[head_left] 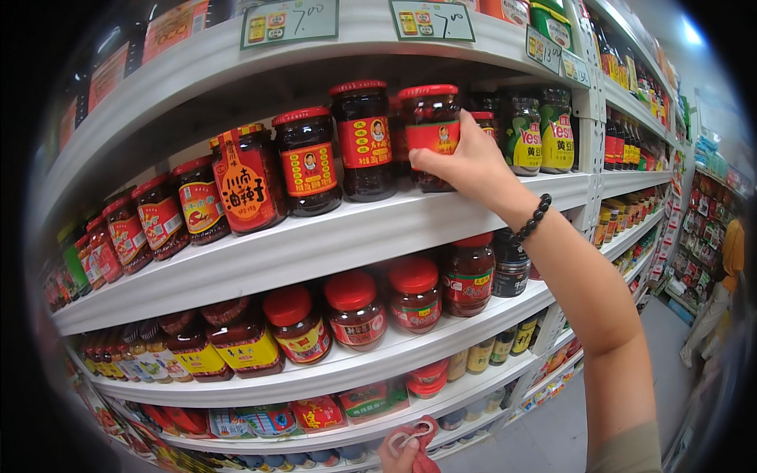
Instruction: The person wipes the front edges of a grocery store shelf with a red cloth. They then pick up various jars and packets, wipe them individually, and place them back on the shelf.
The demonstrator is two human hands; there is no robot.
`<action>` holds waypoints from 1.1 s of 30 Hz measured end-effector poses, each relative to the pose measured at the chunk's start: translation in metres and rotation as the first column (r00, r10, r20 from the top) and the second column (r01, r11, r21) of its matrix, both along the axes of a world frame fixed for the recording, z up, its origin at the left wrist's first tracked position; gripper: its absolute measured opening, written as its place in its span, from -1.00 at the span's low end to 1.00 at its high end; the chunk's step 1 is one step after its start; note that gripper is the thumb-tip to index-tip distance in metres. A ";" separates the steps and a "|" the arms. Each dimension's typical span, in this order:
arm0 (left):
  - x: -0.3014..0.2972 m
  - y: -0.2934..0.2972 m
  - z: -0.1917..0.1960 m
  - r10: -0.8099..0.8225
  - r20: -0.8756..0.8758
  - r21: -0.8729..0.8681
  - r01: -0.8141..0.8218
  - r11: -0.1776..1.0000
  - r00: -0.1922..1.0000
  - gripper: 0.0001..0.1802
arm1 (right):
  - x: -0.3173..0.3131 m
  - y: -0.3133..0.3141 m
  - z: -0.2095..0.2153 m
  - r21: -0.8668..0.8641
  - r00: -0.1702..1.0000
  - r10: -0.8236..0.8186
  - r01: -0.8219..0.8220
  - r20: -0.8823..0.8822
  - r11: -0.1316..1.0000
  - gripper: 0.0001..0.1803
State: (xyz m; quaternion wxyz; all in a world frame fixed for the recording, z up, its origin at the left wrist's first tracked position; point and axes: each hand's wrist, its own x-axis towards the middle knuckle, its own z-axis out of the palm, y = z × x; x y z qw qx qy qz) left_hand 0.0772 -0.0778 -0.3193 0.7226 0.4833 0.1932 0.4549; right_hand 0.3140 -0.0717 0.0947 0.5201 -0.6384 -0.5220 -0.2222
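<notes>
My right hand (465, 162) reaches up to the second shelf and grips a dark sauce jar with a red lid and red label (430, 118); the jar stands on the white shelf board (331, 236). A dark bead bracelet (530, 219) sits on that wrist. Left of the held jar stand two similar red-lidded jars (364, 138) (309, 162). Low in the picture, my left hand (406, 451) is closed around a red cloth with a pale loop on it (422, 440).
White shelves curve across the view, packed with red-lidded jars (355, 311), green-labelled jars (544, 130) and bottles to the right. Price cards (288, 22) hang on the top shelf edge. Another person in an orange top (729, 260) stands down the aisle at the right.
</notes>
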 end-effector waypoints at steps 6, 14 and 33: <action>-0.006 0.018 0.010 -0.180 -0.036 -0.194 0.169 0.966 0.983 -0.63 | 0.007 0.005 -0.004 -0.007 0.997 -0.069 0.069 -0.030 0.998 -0.19; -0.006 0.027 -0.003 -0.182 -0.090 -0.111 0.172 0.979 0.979 -0.58 | -0.005 0.004 -0.005 -0.124 0.985 -0.154 0.162 0.077 0.979 -0.41; -0.027 -0.001 0.041 -0.008 0.155 -0.183 0.037 0.982 0.988 -0.65 | -0.035 0.006 -0.029 0.375 0.851 -0.311 0.148 0.422 0.915 -0.50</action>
